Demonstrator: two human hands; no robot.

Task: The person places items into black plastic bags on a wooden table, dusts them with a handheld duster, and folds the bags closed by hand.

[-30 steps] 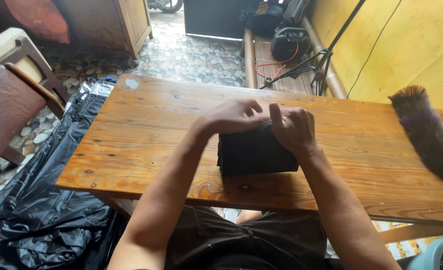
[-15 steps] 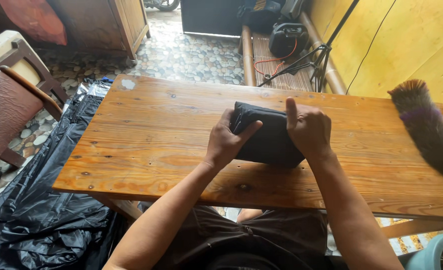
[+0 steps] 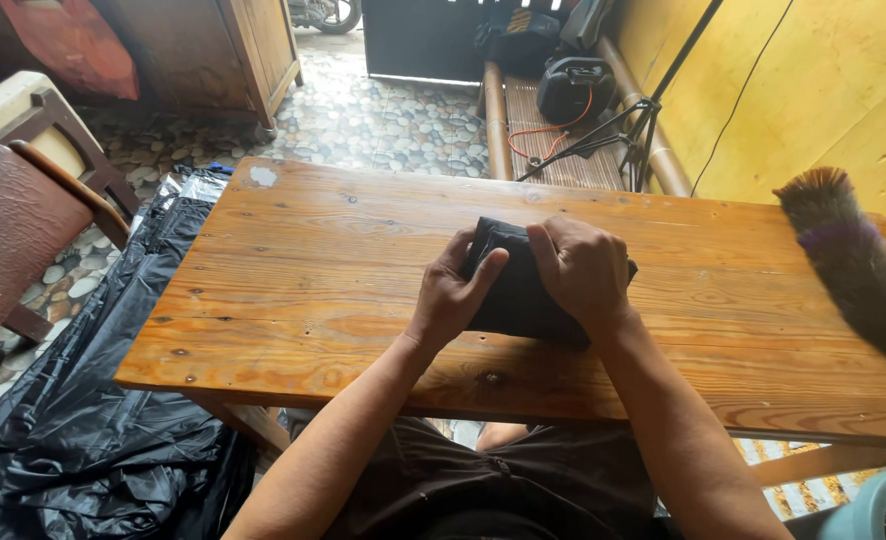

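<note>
While flat on table point(image 3: 313, 250), black bundle point(image 3: 513, 295) under both hands.

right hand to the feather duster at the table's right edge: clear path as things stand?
Probably yes. The right hand rests on the folded black cloth, and only bare wooden table lies between it and the feather duster. Nothing stands in the way, though the hand would have to leave the cloth, which the left hand also grips.

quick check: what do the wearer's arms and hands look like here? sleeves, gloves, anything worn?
Both forearms are bare up to the frame edge, with no sleeves showing. The left hand and right hand are bare: no gloves, and no rings, watch or bands that I can see. No markings or tape.
</note>
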